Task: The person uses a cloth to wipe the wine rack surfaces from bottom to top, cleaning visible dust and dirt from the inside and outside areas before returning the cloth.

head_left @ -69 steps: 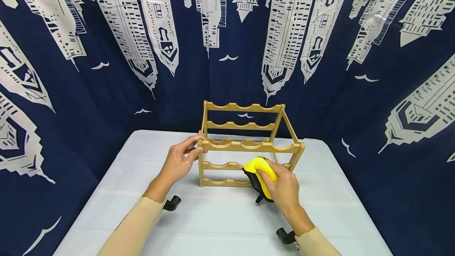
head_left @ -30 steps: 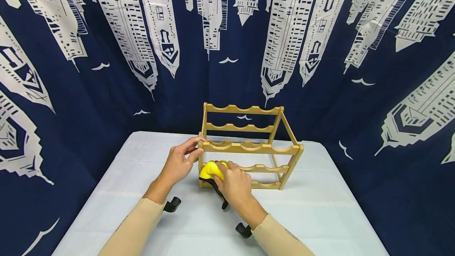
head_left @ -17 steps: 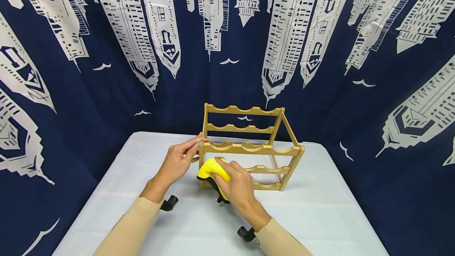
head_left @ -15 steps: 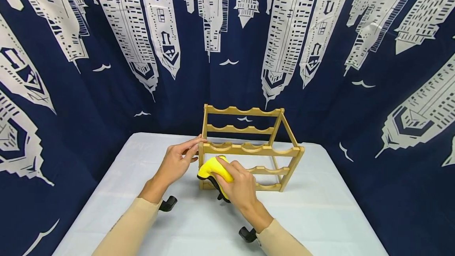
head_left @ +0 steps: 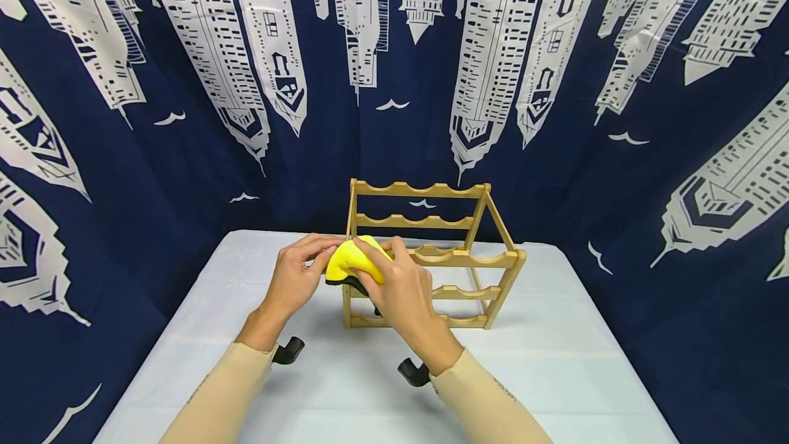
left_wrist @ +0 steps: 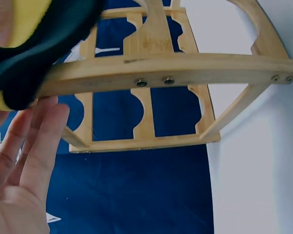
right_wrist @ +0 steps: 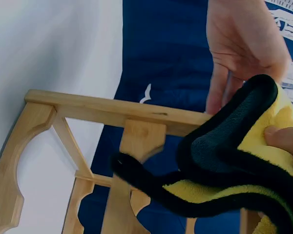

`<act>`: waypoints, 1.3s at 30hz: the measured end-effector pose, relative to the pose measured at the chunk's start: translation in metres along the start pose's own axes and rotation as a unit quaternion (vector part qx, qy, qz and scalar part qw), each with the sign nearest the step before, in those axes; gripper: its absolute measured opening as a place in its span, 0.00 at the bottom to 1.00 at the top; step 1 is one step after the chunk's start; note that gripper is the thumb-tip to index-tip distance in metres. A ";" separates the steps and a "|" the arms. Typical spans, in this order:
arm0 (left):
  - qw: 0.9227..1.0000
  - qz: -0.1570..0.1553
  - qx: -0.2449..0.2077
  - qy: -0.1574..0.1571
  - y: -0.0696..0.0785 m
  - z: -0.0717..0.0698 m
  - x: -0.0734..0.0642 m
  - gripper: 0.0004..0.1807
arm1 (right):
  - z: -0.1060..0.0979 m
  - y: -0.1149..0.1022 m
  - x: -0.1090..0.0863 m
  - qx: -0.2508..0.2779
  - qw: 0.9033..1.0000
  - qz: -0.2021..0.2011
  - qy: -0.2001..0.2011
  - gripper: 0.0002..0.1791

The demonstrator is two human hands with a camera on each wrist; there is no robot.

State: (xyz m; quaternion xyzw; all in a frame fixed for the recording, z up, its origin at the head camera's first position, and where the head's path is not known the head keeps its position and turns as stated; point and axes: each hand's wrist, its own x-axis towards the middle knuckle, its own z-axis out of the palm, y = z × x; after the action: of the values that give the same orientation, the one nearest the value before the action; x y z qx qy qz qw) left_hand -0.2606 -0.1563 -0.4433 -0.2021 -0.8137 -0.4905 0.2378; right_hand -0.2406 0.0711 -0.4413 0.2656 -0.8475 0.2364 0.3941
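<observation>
We find the right hand (head_left: 403, 288) pinching the cloth (head_left: 344, 260), the rack (head_left: 461, 259) just beyond, the left hand (head_left: 294, 281) alongside, its hold indeterminable, and judge wiping in hand, the next stroke calling for even pressure.

No text legible to us, 1 small dark marking (head_left: 198, 389) on the left sleeve (head_left: 218, 399), 1 on the right sleeve (head_left: 487, 399), both too small to read
</observation>
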 end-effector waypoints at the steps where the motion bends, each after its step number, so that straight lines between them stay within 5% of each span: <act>1: 1.000 -0.004 -0.004 -0.007 0.000 -0.001 0.000 0.13 | 0.001 -0.001 0.002 -0.008 1.000 0.001 -0.012 0.30; 8: 0.999 -0.030 -0.016 -0.041 0.007 -0.002 0.005 0.13 | -0.001 -0.001 0.002 -0.046 0.999 0.008 -0.028 0.31; 20: 1.000 0.001 0.026 -0.014 0.012 0.009 0.010 0.06 | -0.017 0.024 -0.014 -0.157 0.986 -0.047 0.012 0.37; 30: 1.000 0.007 0.022 -0.010 0.013 0.008 0.009 0.04 | -0.024 0.051 -0.025 -0.114 0.990 -0.057 0.067 0.42; 39: 0.999 0.021 0.032 -0.011 0.014 0.010 0.012 0.08 | -0.050 0.085 -0.044 -0.097 0.992 0.002 0.077 0.36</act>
State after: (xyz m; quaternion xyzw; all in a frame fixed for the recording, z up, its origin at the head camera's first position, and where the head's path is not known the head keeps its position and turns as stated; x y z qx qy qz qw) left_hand -0.2648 -0.1400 -0.4308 -0.2163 -0.8272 -0.4569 0.2454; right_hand -0.2436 0.1765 -0.4635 0.2054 -0.8341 0.1736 0.4816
